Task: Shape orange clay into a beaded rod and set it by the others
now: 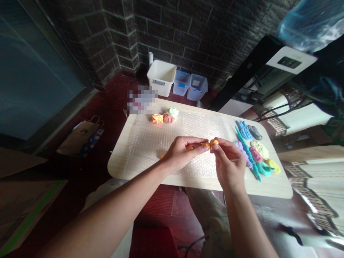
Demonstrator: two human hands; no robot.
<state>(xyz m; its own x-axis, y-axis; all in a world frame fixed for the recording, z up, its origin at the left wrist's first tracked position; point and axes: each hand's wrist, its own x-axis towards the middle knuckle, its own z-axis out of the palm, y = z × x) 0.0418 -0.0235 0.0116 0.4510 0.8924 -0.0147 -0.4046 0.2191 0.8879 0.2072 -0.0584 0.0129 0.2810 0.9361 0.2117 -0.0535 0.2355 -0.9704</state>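
Above the middle of the table, my left hand point(185, 152) is closed around a piece of orange modelling clay point(206, 144), bits of which show between its fingers. My right hand point(229, 157) pinches the rounded right end of the same clay between thumb and forefinger. Both hands nearly meet at the fingertips. Bubble wrap point(150, 143) lies beneath them on the pale table. A small orange bit point(162, 156) shows beside my left wrist, mostly hidden by it.
Orange point(157, 119), salmon point(168, 118) and pale green clay point(172, 112) lie at the far left. Several coloured lumps surround a long teal clay strip point(248, 154) at the right. Beyond the table stand a white bin point(161, 77) and two clear boxes point(197, 87). A paper bag point(80, 136) is on the floor.
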